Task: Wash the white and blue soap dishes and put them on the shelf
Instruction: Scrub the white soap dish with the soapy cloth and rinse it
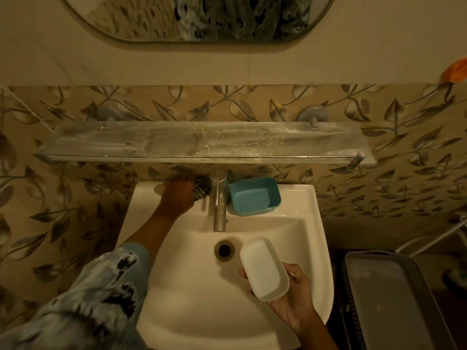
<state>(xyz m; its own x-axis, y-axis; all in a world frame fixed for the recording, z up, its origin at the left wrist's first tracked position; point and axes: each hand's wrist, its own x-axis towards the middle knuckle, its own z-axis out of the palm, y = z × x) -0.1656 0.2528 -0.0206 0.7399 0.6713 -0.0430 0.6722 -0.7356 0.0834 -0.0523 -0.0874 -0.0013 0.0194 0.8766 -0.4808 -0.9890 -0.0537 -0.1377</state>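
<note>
Right hand [290, 296] holds white soap dish [264, 267] from below, over sink [310, 223] bowl. Left hand [177, 197] far back beside tap [219, 198], on dark striped thing [201, 192]; holding or just touching, cannot tell. Blue soap dish [255, 195] sits on sink rim, other side of tap from left hand. Shelf [202, 145] above both hands. Washing looks only starting, no water seen. Next: water on, white soap dish under tap.

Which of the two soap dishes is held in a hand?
The white soap dish: the right hand holds it over the sink. The blue soap dish is in no hand; it stands on the sink's ledge beside the tap.
</note>
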